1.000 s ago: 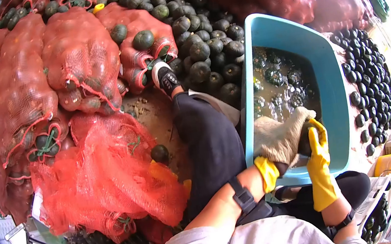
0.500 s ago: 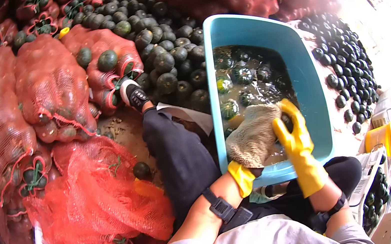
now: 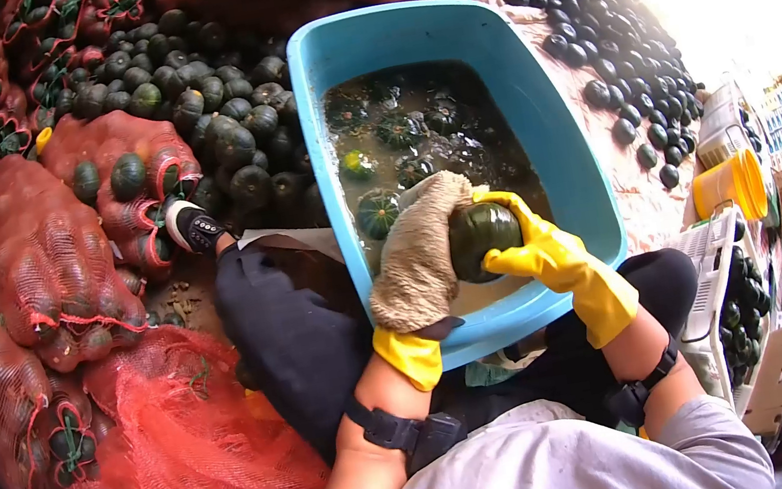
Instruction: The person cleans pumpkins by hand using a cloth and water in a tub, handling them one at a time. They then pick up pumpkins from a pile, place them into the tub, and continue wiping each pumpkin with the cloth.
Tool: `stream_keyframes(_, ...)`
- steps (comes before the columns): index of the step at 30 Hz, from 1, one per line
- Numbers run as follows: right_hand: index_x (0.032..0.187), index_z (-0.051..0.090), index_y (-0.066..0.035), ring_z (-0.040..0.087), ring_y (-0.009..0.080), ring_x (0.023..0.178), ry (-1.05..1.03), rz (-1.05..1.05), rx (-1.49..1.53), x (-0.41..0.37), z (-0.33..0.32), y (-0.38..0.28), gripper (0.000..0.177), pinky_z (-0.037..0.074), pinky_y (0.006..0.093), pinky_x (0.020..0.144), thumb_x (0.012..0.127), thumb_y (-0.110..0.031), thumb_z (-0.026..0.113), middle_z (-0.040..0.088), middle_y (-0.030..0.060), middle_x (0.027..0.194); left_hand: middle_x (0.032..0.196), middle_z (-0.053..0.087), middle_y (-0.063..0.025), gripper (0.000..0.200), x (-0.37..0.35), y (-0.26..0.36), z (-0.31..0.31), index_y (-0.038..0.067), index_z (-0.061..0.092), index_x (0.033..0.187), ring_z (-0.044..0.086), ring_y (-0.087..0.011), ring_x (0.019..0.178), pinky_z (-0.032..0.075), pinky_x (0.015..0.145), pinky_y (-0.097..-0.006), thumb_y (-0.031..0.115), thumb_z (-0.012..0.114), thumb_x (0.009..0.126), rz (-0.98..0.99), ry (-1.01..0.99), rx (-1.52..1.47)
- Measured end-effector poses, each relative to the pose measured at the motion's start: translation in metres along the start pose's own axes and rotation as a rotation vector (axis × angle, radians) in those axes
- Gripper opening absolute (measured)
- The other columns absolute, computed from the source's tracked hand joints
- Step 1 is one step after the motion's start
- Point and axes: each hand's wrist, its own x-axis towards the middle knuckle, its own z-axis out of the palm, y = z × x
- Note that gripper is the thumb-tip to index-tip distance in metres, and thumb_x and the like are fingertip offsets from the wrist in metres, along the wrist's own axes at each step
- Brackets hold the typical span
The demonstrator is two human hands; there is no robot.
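Observation:
A wet dark green pumpkin (image 3: 486, 241) is held between both hands above the near end of a blue tub (image 3: 555, 159). My right hand (image 3: 554, 255), in a yellow rubber glove, grips its right side, with the thumb in front and the fingers over the top. My left hand (image 3: 423, 255) wears a tan, fuzzy cloth mitt over a yellow glove and presses round the pumpkin's left side; the mitt hides its fingers. Murky water in the tub holds several more pumpkins (image 3: 378, 214), one with a yellow patch.
Loose pumpkins (image 3: 234, 141) are heaped left of the tub, and more lie on a sheet (image 3: 552, 69) at right. Filled red mesh sacks (image 3: 49, 255) stand at left, near a slack red net bag (image 3: 189, 447). A yellow bucket (image 3: 728, 187) and a white crate (image 3: 708, 268) stand at right.
The pumpkin has come up out of the water into clear view between my hands. My right hand has closed round it. The camera view has shifted, moving the tub left in the picture.

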Motion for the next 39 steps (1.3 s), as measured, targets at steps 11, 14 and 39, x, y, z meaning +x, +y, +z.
stream_keyframes(11, 0.157, 0.046, -0.008, 0.051, 0.0239, 0.143, 0.139, -0.395, -0.288, 0.007, 0.015, 0.022, 0.084, 0.039, 0.0383, 0.122, 0.084, -0.015, 0.086, 0.052, 0.0119, 0.155, 0.12, 0.072, -0.0169, 0.029, -0.002, -0.009, 0.007, 0.005, 0.067, 0.128, 0.07, -0.0289, 0.114, 0.055, 0.101, -0.037, 0.005, 0.06, 0.1, 0.08, 0.088, 0.083)
stream_keyframes(14, 0.155, 0.049, -0.009, 0.055, 0.0227, 0.138, 0.008, -0.054, 0.77, 0.01, 0.026, 0.029, 0.065, 0.044, 0.0368, 0.117, 0.095, -0.017, 0.075, 0.058, 0.0093, 0.15, 0.12, 0.071, -0.0175, 0.033, -0.003, -0.009, 0.012, 0.005, 0.067, 0.128, 0.069, -0.0313, 0.114, 0.054, 0.102, -0.039, 0.003, 0.063, 0.095, 0.08, 0.142, 0.119)
stream_keyframes(39, 0.147, 0.059, -0.01, 0.061, 0.0324, 0.135, 0.178, 0.192, 0.941, 0.017, 0.059, 0.08, 0.062, 0.052, 0.0523, 0.109, 0.101, -0.05, 0.068, 0.062, 0.017, 0.146, 0.106, 0.075, -0.0118, 0.027, -0.014, -0.016, 0.031, 0.005, 0.07, 0.114, 0.073, -0.0288, 0.094, 0.058, 0.09, -0.0386, 0.021, 0.069, 0.093, -0.313, 0.061, -0.385)
